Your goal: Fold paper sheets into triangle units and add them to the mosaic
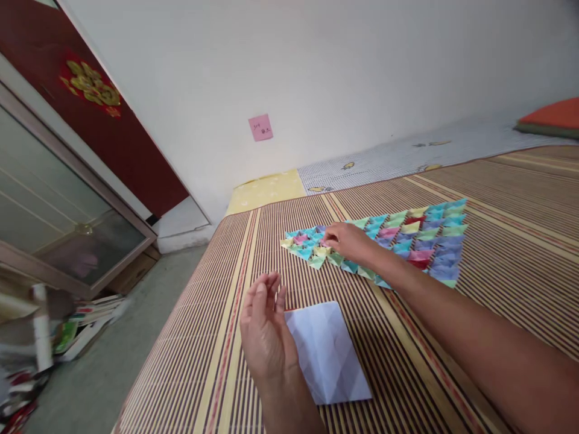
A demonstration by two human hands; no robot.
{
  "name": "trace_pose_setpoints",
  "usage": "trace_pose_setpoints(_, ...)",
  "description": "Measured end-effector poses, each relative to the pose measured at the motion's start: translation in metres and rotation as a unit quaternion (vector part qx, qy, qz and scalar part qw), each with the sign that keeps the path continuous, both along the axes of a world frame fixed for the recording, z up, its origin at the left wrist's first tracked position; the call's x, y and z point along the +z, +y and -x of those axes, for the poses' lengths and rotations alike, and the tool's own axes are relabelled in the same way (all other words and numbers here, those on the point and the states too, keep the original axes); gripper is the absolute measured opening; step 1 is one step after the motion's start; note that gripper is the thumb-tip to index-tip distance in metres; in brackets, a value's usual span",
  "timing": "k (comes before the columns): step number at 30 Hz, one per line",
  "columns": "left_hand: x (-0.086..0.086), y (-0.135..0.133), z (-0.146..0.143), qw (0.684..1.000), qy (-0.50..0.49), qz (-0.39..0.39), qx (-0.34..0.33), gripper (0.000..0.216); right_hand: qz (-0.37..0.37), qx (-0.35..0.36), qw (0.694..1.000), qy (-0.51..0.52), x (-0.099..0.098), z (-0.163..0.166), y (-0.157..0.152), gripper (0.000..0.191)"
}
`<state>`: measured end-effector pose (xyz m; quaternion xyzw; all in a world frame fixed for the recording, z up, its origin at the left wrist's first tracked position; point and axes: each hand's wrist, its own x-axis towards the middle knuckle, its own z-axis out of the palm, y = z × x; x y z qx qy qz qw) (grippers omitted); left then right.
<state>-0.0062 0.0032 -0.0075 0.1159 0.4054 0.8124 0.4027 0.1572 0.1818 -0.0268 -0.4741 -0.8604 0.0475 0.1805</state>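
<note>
Many small folded paper pieces in blue, green, yellow, pink, red and purple lie in slanting rows on a striped bamboo mat, forming a shape that narrows to the left. My right hand reaches across to the left part of the rows. Its fingertips pinch a small folded paper piece, mostly hidden under them. My left hand is raised palm-up, fingers loosely bent and apart, with nothing in it. Beside and partly behind it lies a creased sheet of pale white paper.
A pink note sticks to the white wall. Yellow cloth and checked cloth run along the mat's far edge, with an orange cushion at far right. Left of the bed, a glass-fronted cabinet stands above stacked papers.
</note>
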Motion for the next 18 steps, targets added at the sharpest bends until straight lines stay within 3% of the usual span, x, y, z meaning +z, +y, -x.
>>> trace_pose_setpoints(4,0.001,0.001,-0.001,1.000,-0.004,0.004,-0.005,0.010,0.016,0.021,0.999,-0.046,-0.016,0.015,-0.003,0.011)
trace_pose_setpoints(9,0.001,0.001,-0.002,1.000,-0.013,0.004,0.003,0.009,0.028,0.028,0.995,-0.089,-0.033,0.032,-0.001,0.025)
trace_pose_setpoints(18,0.001,0.000,-0.001,1.000,-0.010,0.002,-0.001,0.009,0.024,0.015,0.992,-0.122,-0.035,0.039,0.001,0.027)
